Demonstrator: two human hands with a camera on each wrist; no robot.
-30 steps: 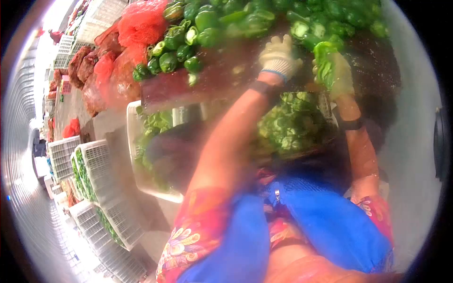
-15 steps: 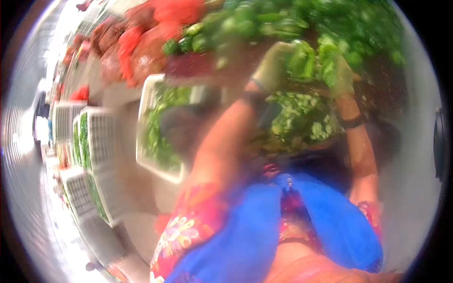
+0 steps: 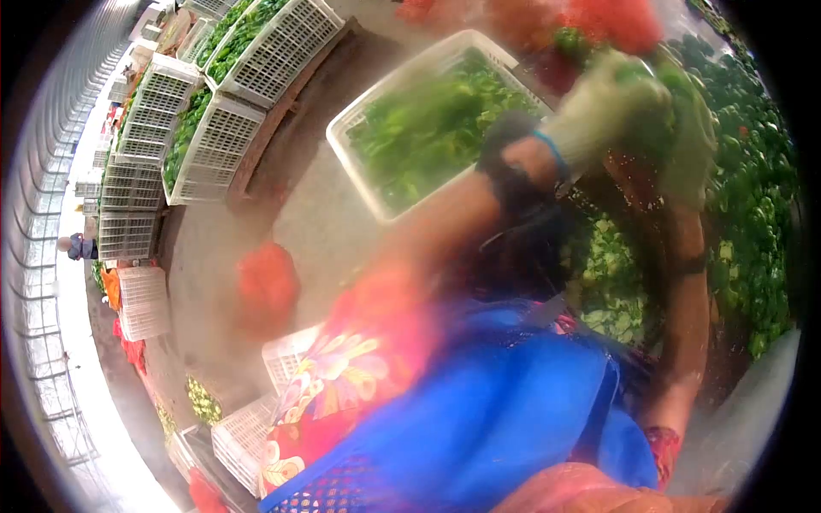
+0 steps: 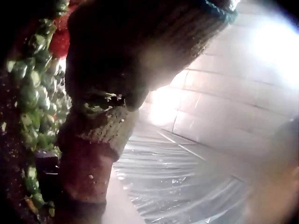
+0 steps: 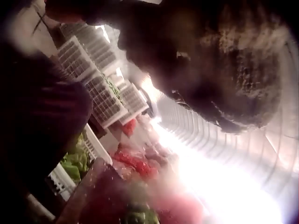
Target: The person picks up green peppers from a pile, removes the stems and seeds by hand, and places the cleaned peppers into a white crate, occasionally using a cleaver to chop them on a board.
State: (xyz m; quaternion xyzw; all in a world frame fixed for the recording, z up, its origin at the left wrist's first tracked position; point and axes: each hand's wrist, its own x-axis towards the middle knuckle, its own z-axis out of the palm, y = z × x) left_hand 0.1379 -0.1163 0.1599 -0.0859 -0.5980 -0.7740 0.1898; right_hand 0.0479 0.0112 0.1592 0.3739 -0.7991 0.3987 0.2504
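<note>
Both hands wear pale knitted gloves and are close together over the table edge in the head view, blurred by motion. Green pepper [image 3: 669, 96] shows between them, gripped by my left hand [image 3: 609, 109] on one side and my right hand [image 3: 694, 150] on the other. The left fingers partly hide the pepper. In the left wrist view the dark left glove [image 4: 140, 51] overlaps the right one [image 4: 110, 126], with a bit of green between. The right wrist view shows a gloved hand [image 5: 233, 70] in shadow.
A white crate [image 3: 359, 171] of green peppers stands left of the hands. Below them lie pale green cut pieces [image 3: 607, 282]. Whole peppers [image 3: 757, 197] are heaped at right, red net sacks [image 3: 611, 21] at the top. Stacked crates [image 3: 231, 128] of peppers stand farther left.
My left hand, spread over the table at first, took up a green pepper and came together with the right hand, which held one throughout. The head view has swung left toward the crates.
</note>
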